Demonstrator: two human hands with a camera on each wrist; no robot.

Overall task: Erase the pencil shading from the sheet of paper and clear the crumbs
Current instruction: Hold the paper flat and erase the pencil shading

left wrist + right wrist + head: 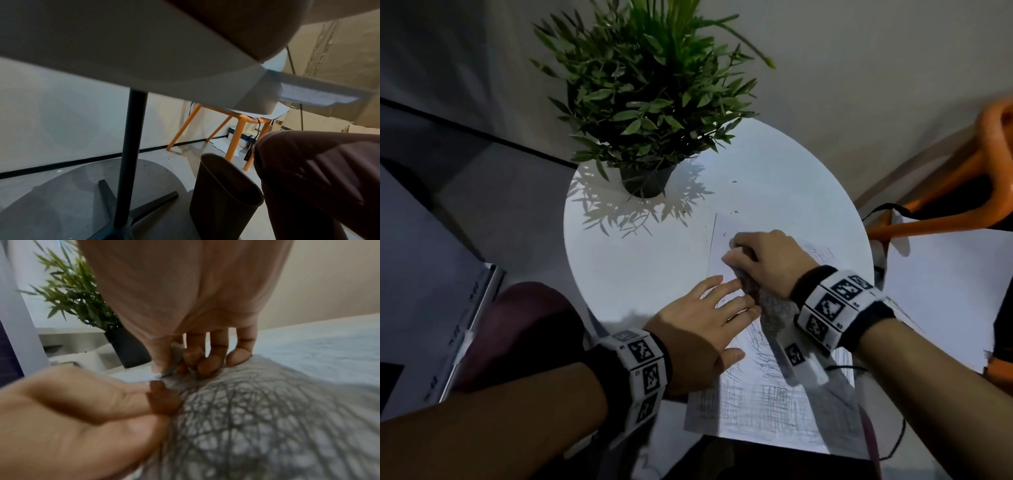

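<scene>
My left hand (698,329) lay flat, fingers spread, pinning the paper's (767,411) left edge on the table (640,260). Just right of it, my right hand (763,260) pinched the eraser (174,360) against the sheet. The remaining shading (763,401) lay nearer me, below both hands; a few crumbs (734,212) sat beyond.

Right hand (185,308) seen from wrist, fingers curled down, small grey eraser (174,360) pinched between thumb and fingertips (205,365), pressed on sheet of paper (257,410). Dense pencil shading (236,426) spread across near paper. Left hand (72,418) laid flat at lower left, fingertips touching paper. Potted plant (82,301) stood behind on left.
</scene>
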